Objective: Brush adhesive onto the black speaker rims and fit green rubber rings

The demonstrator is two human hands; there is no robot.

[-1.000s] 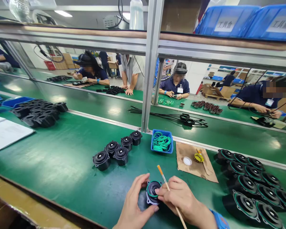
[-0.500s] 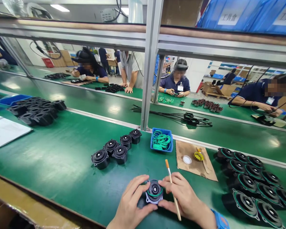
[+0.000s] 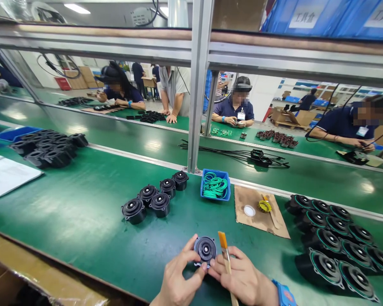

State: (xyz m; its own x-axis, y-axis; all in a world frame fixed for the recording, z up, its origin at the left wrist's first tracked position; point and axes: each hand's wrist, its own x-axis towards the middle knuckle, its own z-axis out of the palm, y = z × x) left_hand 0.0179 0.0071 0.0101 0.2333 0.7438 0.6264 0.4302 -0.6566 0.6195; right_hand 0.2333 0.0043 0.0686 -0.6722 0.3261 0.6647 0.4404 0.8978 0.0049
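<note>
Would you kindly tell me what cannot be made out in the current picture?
In the head view:
- Brush: handle's middle, behind fingers of the right hand; lower end, cut off by the bottom edge.
- Held black part: underside, facing away.
- Yellow pot: contents, too small.
- White booklet: cut off by the left edge.

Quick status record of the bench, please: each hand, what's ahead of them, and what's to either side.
Left hand: fingers and thumb about a round black part
Right hand: holding a brush, bristles up; fingertips at the part's near edge
Ahead: blue tray of green rings; cardboard bearing a yellow cup
Left of hands: five black parts
Far right: rows of parts with green rings
</note>
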